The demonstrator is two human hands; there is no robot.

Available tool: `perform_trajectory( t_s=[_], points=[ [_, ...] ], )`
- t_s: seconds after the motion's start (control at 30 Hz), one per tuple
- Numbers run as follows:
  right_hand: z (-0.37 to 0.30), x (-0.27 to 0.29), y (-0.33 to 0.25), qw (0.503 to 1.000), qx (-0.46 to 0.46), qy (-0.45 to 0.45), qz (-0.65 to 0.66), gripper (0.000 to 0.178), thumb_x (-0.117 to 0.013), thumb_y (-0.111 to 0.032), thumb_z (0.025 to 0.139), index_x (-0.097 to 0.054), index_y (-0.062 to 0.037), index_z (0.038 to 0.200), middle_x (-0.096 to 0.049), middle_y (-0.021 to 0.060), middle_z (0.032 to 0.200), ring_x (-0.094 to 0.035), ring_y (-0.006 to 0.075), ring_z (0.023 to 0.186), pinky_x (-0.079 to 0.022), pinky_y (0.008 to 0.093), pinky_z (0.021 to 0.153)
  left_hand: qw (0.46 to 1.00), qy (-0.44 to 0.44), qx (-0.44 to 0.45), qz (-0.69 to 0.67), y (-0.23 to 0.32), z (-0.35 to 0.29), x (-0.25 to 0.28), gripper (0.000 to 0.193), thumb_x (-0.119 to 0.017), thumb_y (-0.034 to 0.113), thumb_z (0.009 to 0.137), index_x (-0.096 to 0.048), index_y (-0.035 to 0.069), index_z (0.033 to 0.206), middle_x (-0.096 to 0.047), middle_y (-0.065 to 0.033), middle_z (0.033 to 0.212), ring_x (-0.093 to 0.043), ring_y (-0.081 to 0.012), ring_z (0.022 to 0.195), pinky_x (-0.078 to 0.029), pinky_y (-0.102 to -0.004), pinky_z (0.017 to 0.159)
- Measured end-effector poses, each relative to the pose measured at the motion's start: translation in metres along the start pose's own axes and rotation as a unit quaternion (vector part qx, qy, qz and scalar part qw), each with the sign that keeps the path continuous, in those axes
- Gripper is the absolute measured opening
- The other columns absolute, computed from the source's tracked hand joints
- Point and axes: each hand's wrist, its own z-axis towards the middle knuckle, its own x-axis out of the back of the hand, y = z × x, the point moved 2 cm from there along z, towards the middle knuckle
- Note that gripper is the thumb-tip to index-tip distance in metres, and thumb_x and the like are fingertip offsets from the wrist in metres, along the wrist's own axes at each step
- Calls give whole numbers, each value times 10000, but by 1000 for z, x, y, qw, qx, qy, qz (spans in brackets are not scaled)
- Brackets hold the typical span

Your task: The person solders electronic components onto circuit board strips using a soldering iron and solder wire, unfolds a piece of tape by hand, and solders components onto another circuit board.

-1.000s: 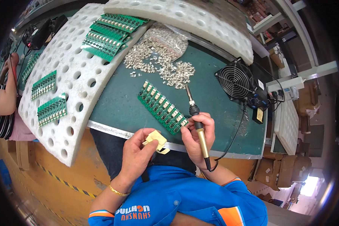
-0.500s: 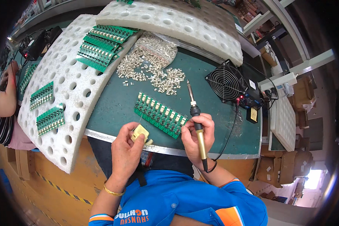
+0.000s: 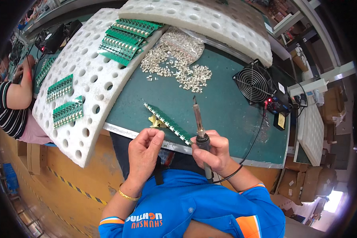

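Observation:
My right hand (image 3: 213, 152) is closed round the dark handle of a soldering iron (image 3: 202, 141), its metal tip pointing away from me. The same hand's fingertips touch the near end of a long green circuit board (image 3: 169, 123), which is tilted on edge with its row of white parts toward me. Partly behind the board, a small yellow block (image 3: 156, 121) lies on the table. My left hand (image 3: 144, 152) is just left of the board, thumb pressed against curled fingers. Whether anything small is in them is hidden.
Loose silvery-white connectors (image 3: 192, 77) lie in a pile by a clear bag (image 3: 182, 39). Foam boards with holes (image 3: 89, 85) carry more circuit boards (image 3: 67, 112). A black fan (image 3: 253, 82) stands right beside a soldering station (image 3: 279, 104). At far left a person (image 3: 18, 97) sits.
The yellow block has left my left hand and lies on the table. The circuit board, flat before, is now tipped on edge by my right hand. The view has shifted slightly.

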Motion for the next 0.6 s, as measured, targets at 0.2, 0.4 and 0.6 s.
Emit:
perform_trajectory(
  t_s=[0.2,0.4,0.6],
  points=[
    [8,-6,-8,975,205,-46,-72,259,-700,-44,686,-639,36,924,-624,119,874,-586,266,805,-474,375,742,992,-78,86,-48,8,0,-2,288,-572,297,927,-618,13,936,-581,6,733,-507,-43,718,-403,-214,646],
    [6,-14,-8,976,197,-66,-72,420,-749,-37,620,-626,-140,1008,-489,114,979,-570,252,786,-511,350,663,983,-107,140,-45,1,10,-5,243,-594,261,915,-571,42,811,-587,9,711,-495,-23,636,-394,-189,559],
    [3,-14,-8,978,189,-47,-72,395,-748,-34,627,-634,-130,993,-491,111,991,-566,252,773,-510,352,661,977,-131,147,-81,2,11,-4,191,-561,222,935,-596,44,877,-590,22,760,-493,-19,653,-405,-199,582]
  ],
)
